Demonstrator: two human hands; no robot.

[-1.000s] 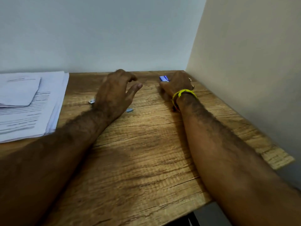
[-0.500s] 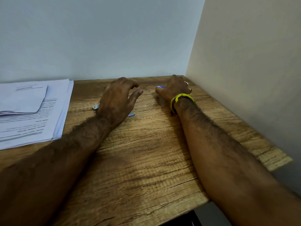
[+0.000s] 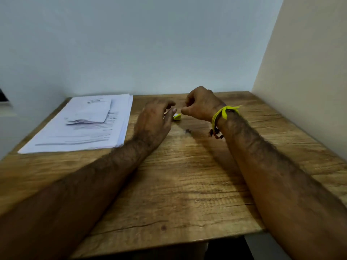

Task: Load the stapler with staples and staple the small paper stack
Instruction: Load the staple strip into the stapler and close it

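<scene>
A small yellow-green object, blurred and partly hidden, lies on the wooden tabletop toward its far edge; whether it is the stapler or the staple box cannot be told. The paper stack, white printed sheets, lies flat at the tabletop's far left. A smaller bundle of sheets rests on top of it, near its far end.

On the bench, the paper stack lies far left, a small box between both hands.
</scene>
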